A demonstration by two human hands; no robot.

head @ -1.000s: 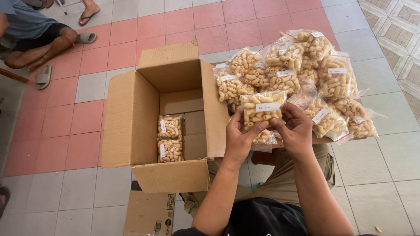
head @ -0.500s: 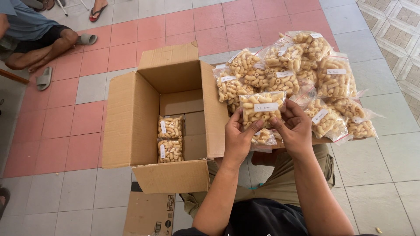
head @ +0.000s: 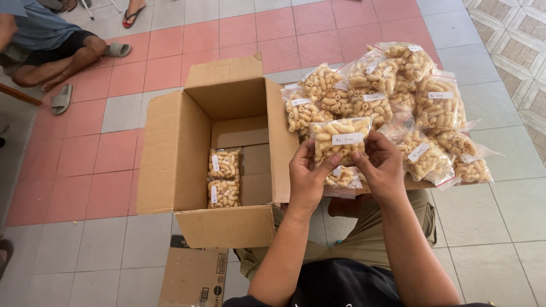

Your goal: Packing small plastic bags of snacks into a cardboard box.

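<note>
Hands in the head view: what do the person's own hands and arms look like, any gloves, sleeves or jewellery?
Both hands are bare: no gloves on the left hand or the right hand, and no rings, watch or wristband visible. The forearms are uncovered up to the elbows, with no sleeve cuff in sight. Below them show a dark top and khaki trousers.

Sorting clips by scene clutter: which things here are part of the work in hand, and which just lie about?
In the work:
left hand
right hand
held snack bag
pile of bags
open box
two bags inside

Lying about:
flat carton
grey sandal
seated person
</note>
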